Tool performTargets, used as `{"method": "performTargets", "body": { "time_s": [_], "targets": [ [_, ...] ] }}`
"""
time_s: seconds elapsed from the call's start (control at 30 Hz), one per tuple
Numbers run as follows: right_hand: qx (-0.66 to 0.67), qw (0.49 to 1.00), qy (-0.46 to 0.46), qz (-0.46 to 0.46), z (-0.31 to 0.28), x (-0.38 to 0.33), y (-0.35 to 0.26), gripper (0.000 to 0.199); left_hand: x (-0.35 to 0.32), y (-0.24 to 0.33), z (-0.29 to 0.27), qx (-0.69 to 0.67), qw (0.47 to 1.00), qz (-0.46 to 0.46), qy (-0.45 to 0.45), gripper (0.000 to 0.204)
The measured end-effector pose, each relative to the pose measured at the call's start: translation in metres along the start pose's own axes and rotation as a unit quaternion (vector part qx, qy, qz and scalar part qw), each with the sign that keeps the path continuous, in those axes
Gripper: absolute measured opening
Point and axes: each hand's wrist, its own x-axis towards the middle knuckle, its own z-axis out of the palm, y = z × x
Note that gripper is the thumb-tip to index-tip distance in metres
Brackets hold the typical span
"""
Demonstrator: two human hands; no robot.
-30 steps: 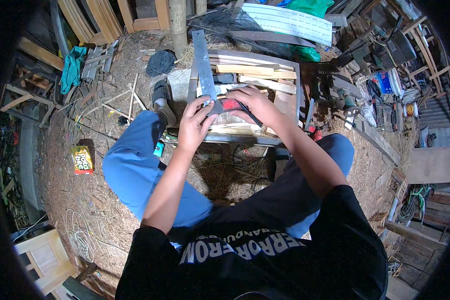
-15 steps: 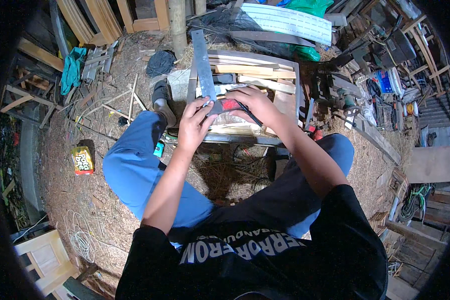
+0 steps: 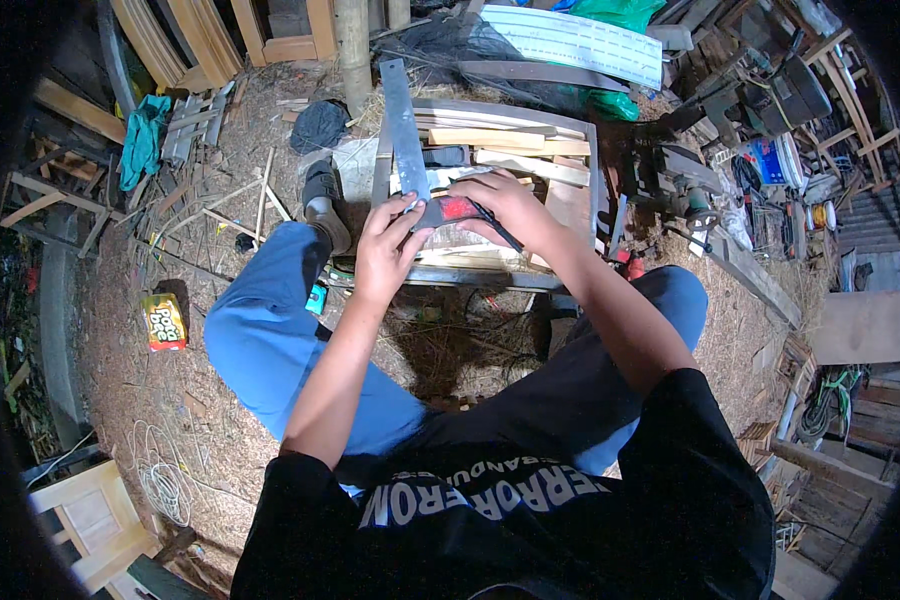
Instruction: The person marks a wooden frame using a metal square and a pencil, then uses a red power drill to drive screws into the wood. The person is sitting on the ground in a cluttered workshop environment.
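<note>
Over the wooden frame in front of me I hold what looks like a handsaw, its long grey metal blade pointing away from me, with a hole at the far end. My left hand pinches the near end of the blade, thumb and fingers closed. My right hand is wrapped over the red-and-black handle, which runs off to the right of the blade. A thin black strip shows under the right fingers. The palm side of my right hand is hidden.
A low wooden frame holds several wood strips. My knees are to either side of it. A wooden post stands beyond at left, near a dark bundle. A yellow packet and coiled cord lie left. Tools and timber crowd the right.
Both hands and the blade keep almost the same place. The blade's far end has shifted very slightly left, and the view has moved a little.
</note>
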Motion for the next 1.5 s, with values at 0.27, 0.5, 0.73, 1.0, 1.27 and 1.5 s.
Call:
{"method": "performTargets", "body": {
  "time_s": [0.27, 0.5, 0.73, 1.0, 1.27, 1.5],
  "targets": [
    [-0.006, 1.000, 0.005, -0.001, 0.000, 0.000, -0.001, 0.052, 0.001, 0.001, 0.001, -0.016, 1.000, 0.001, 0.009, 0.041],
    [0.003, 1.000, 0.005, 0.005, -0.002, 0.000, -0.004, 0.051, 0.002, 0.004, -0.002, -0.001, 1.000, 0.000, -0.001, 0.042],
    [-0.007, 1.000, 0.008, 0.006, -0.003, 0.001, -0.006, 0.043, 0.002, 0.003, 0.000, -0.006, 1.000, -0.001, 0.002, 0.041],
    [0.002, 1.000, 0.002, 0.002, -0.001, -0.001, -0.002, 0.049, 0.002, 0.003, 0.001, -0.009, 1.000, 0.010, 0.012, 0.041],
    [0.013, 1.000, 0.001, 0.022, -0.005, 0.004, -0.010, 0.041, 0.002, 0.007, 0.001, -0.004, 1.000, 0.003, 0.015, 0.040],
    [0.105, 0.988, 0.080, 0.077, 0.011, 0.015, -0.012, 0.033, 0.002, 0.007, 0.001, 0.004, 1.000, 0.006, 0.014, 0.040]
  ]
}}
